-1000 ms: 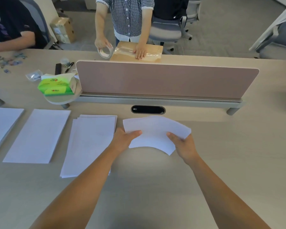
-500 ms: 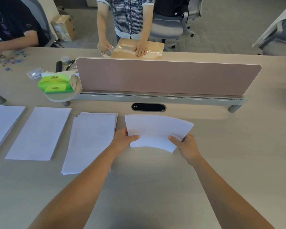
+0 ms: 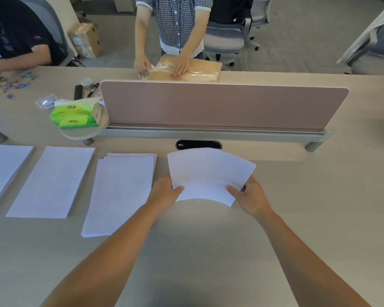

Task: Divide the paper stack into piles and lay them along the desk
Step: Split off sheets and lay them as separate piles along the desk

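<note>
**Desk:** What changed in the last second?

**Operator:** Hardly anything, from my remote seat. Left hand (image 3: 164,192) and right hand (image 3: 252,197) still hold the bowed paper sheaf (image 3: 208,171), fingers (image 3: 179,189) pinching its near corners, just right of the third pile (image 3: 120,191).

**Desk:** Meaning?

**Operator:** I judge the fourth pile not yet laid on the table (image 3: 319,196).

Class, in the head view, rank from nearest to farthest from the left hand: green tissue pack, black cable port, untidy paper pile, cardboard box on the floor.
From the left hand:
1. Untidy paper pile, just left.
2. Black cable port, ahead.
3. Green tissue pack, ahead left.
4. Cardboard box, floor beyond.
</note>
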`<state>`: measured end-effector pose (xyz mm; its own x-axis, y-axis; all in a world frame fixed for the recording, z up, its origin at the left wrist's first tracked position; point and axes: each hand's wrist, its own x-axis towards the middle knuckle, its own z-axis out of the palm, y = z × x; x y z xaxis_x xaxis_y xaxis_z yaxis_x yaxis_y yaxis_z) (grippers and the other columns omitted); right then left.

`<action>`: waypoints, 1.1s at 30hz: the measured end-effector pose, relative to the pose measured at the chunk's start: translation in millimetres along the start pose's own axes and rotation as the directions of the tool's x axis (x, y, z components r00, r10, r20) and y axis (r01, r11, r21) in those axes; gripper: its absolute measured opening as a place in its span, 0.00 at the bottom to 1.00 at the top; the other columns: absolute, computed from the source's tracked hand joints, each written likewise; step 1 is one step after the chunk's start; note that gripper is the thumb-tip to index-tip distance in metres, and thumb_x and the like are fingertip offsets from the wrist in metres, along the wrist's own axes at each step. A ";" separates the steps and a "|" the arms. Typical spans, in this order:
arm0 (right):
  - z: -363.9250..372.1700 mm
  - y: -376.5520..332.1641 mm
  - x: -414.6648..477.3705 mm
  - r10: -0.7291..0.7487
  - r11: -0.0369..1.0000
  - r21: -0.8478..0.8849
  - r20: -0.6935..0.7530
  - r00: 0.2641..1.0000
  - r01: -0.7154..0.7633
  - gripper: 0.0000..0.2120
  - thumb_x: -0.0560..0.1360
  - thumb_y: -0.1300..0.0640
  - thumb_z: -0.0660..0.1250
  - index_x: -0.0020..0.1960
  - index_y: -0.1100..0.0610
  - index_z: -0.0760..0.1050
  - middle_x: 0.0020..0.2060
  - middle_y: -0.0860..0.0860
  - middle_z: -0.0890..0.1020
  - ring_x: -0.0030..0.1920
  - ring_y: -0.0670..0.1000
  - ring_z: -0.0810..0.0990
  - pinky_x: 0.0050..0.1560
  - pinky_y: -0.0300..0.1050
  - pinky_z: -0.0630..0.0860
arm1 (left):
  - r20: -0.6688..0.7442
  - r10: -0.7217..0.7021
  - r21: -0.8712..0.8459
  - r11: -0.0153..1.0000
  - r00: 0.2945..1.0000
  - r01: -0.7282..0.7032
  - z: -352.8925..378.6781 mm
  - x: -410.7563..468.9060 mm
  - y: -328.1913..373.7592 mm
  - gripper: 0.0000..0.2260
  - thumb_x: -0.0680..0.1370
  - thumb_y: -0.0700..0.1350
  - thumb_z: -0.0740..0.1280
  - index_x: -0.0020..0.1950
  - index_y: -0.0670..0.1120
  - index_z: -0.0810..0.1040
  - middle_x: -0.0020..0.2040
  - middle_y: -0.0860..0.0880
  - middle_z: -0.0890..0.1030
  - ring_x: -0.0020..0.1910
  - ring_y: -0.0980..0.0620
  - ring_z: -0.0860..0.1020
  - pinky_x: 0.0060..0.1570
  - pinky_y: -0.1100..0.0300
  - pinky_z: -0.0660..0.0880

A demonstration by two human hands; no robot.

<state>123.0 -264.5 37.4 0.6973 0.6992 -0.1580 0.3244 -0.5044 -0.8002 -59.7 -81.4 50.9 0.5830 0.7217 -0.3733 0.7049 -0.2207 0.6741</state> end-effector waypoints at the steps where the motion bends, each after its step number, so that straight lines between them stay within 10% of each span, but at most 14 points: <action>1: -1.2 0.1 1.2 0.006 1.000 0.006 0.001 1.000 -0.006 0.18 0.75 0.53 0.70 0.64 0.53 0.73 0.54 0.50 0.79 0.49 0.51 0.78 0.49 0.46 0.75 | -0.011 -0.007 0.012 1.000 1.000 0.007 -0.5 0.8 0.0 0.12 0.78 0.48 0.66 0.61 0.48 0.77 0.48 0.52 0.78 0.47 0.50 0.76 0.45 0.60 0.71; 17: -27.2 15.4 12.8 0.053 0.872 -0.488 0.172 0.984 0.038 0.16 0.78 0.43 0.61 0.47 0.56 0.76 0.41 0.50 0.80 0.42 0.53 0.79 0.44 0.53 0.79 | 0.003 0.097 0.330 0.939 0.995 -0.092 -12.9 7.5 -9.8 0.17 0.79 0.54 0.63 0.60 0.44 0.77 0.51 0.45 0.83 0.51 0.44 0.80 0.50 0.51 0.78; 21: -28.4 14.4 15.0 0.020 0.864 -0.497 0.198 0.980 0.083 0.17 0.80 0.45 0.59 0.46 0.56 0.78 0.36 0.51 0.81 0.38 0.55 0.79 0.40 0.53 0.79 | 0.034 0.097 0.354 0.929 0.995 -0.103 -14.2 10.5 -8.4 0.17 0.80 0.55 0.62 0.58 0.42 0.78 0.48 0.42 0.82 0.48 0.42 0.80 0.47 0.52 0.78; 25: -30.7 9.3 21.9 -0.014 0.880 -0.461 0.217 0.976 0.115 0.16 0.82 0.49 0.59 0.45 0.58 0.77 0.30 0.49 0.76 0.33 0.55 0.75 0.35 0.49 0.72 | 0.070 0.104 0.413 0.902 0.992 -0.123 -16.6 14.7 -3.9 0.20 0.81 0.56 0.60 0.34 0.45 0.73 0.32 0.48 0.76 0.38 0.45 0.77 0.36 0.56 0.72; 33: -46.1 -12.6 58.8 0.038 0.927 -0.366 0.319 0.947 0.087 0.16 0.81 0.54 0.60 0.35 0.56 0.72 0.30 0.48 0.74 0.31 0.50 0.70 0.33 0.41 0.66 | 0.247 0.062 0.320 0.937 0.967 -0.142 -37.6 47.3 0.7 0.19 0.79 0.57 0.64 0.44 0.41 0.80 0.43 0.44 0.82 0.38 0.48 0.78 0.37 0.59 0.71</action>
<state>189.4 -240.4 64.8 0.4684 0.8049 -0.3645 0.5950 -0.5923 -0.5433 -46.8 -22.7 57.6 0.7071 0.5219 -0.4771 0.7071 -0.5190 0.4803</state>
